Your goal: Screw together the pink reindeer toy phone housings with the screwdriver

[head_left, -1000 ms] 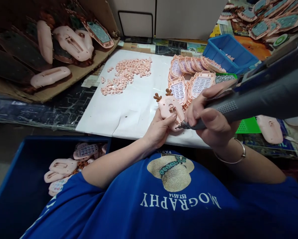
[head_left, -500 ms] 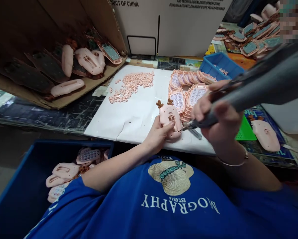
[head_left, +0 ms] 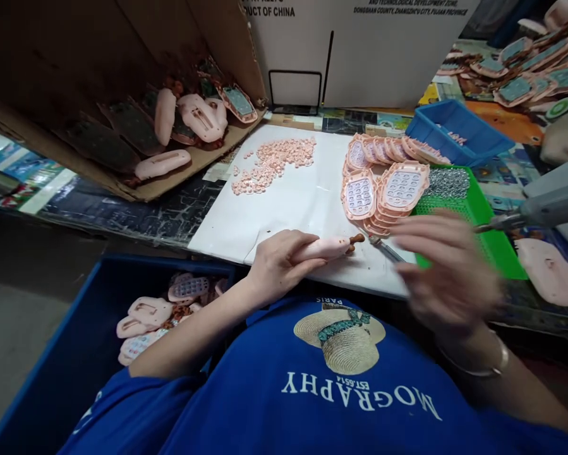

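left hand grips pink toy shell edge-on.

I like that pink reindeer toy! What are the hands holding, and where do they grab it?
The left hand grips the pink toy by its lower end. The blurred right hand holds nothing.

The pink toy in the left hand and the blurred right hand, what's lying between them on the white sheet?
In the head view, a thin metal tool lies on the white sheet between the pink toy and the right hand. Otherwise the stretch is bare.
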`<state>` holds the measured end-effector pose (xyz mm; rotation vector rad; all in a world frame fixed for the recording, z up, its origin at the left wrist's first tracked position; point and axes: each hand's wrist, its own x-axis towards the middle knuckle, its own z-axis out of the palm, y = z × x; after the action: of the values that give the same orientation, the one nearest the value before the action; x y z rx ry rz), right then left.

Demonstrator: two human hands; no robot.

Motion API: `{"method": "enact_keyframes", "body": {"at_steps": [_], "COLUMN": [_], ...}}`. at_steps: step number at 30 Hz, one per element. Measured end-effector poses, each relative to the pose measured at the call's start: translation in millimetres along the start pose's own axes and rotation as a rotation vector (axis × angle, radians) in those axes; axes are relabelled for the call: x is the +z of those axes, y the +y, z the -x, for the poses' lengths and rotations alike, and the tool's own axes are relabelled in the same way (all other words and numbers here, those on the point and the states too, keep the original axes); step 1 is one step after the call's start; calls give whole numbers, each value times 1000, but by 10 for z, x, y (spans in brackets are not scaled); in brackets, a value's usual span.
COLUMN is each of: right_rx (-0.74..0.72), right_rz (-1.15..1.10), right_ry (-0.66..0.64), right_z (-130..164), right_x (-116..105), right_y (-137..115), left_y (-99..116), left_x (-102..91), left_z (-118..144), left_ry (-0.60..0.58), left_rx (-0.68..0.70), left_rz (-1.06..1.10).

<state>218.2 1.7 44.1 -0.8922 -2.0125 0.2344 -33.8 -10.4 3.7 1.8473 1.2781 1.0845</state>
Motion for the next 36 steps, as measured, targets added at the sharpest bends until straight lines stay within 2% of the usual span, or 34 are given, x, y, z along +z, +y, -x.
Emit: {"method": "enact_keyframes", "body": {"at_steps": [3, 6, 9, 13, 15, 18, 21, 23, 28, 31, 33, 36], "right_rx": [-191, -209, -216, -177, -160, -170, -320, -394, -405, -419, -424, -380], "right_rz": [71, 58, 31, 58, 44, 34, 65, 81, -26, -69, -72, -65], "right_ry": [-123, -190, -159, -188, -146, 10, 9, -48, -71, -89, -142, -209], "right_z": [26, 10, -28, -134, -190, -220, -177, -143, -147, -152, -126, -44], "right_x": [382, 617, 684, 636, 567, 474, 501, 584, 786, 848, 862, 827], "right_y": [-14, -9, -19, -2, 11, 4, -18, -27, -56, -115, -150, -124], "left_y": [35, 49, 21, -18, -17, -4, 6, 12, 4, -31, -69, -138], "left_x": [44, 47, 38, 17, -13, -82, -130, -130, -73, -126, -287, -779], "left_z": [57, 118, 142, 62, -14, -103, -105, -64, 63, 138, 216, 427], "left_ry": [-2, 7, 16, 36, 19, -51, -64, -85, -95, -92, -98, -62], "left_rx": [0, -56, -77, -151, -282, -591, -797, -837, -860, -855, -810, -755], "left_rz": [42, 110, 164, 251, 433, 876, 1112, 1139, 1139, 1047, 937, 748]}}
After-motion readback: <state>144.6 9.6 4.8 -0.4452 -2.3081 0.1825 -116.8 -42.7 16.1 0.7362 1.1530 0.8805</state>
